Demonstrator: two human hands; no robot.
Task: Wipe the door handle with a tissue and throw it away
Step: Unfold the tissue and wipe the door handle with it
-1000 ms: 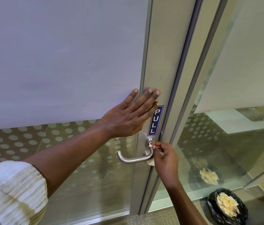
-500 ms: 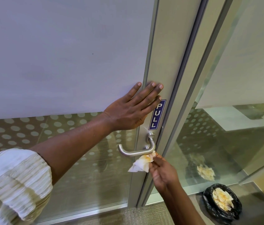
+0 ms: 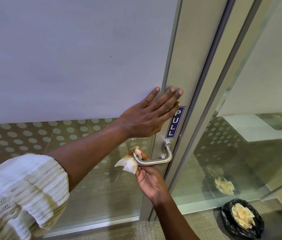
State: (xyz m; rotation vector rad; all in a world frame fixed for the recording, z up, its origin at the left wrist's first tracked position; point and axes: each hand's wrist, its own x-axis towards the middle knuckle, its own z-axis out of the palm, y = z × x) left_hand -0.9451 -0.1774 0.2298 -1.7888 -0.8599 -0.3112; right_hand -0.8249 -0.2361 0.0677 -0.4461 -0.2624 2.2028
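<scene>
Since half a second ago the right hand has slid the tissue leftward along the door handle, from the bend near the door frame out to the lever's free end. The tissue, white with orange-brown stains, is now wrapped around that tip: one crumpled bit shows above the bar and a larger flap hangs below and to the left. The right hand's fingers are closed around the tissue from beneath, pinching it against the metal. The left hand lies flat with fingers spread on the door, its fingertips crossing onto the metal door frame just left of the blue PULL sticker, much as before. A pale striped sleeve covers the left upper arm at the lower left. On the floor at the lower right sits a bin lined with a black bag holding used tissues, well apart from the handle; its reflection shows in the glass panel above it.
</scene>
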